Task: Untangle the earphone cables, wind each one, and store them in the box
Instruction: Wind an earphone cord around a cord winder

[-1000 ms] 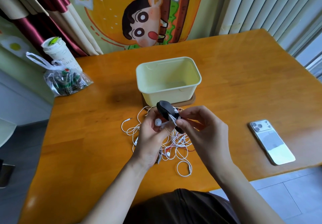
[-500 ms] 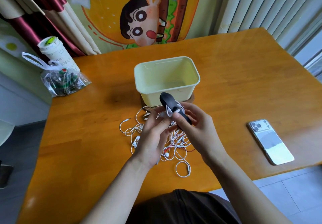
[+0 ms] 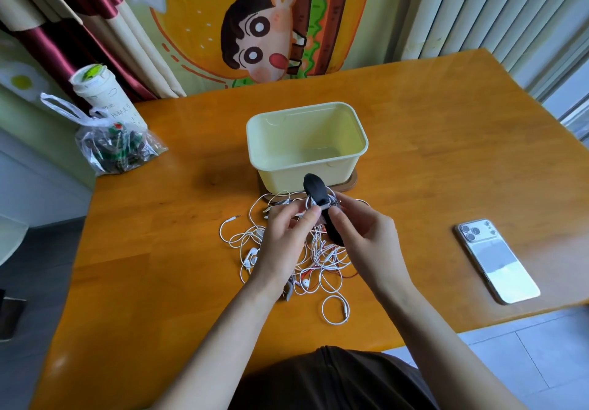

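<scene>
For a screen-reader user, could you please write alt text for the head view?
The right hand grips a black winder while the left hand pinches white cable wrapped around it, above a tangle of earphone cables on a table. A pale-yellow box stands behind; a phone lies to the right.

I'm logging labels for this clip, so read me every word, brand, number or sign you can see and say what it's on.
Nothing can be quoted.
Paper cup: dark printed characters on its side, too blurred to read.
Plastic bag: red and green print on the contents, too small to read.
Smartphone: no text visible on its back.
Cartoon curtain: pictures only, no words.
</scene>
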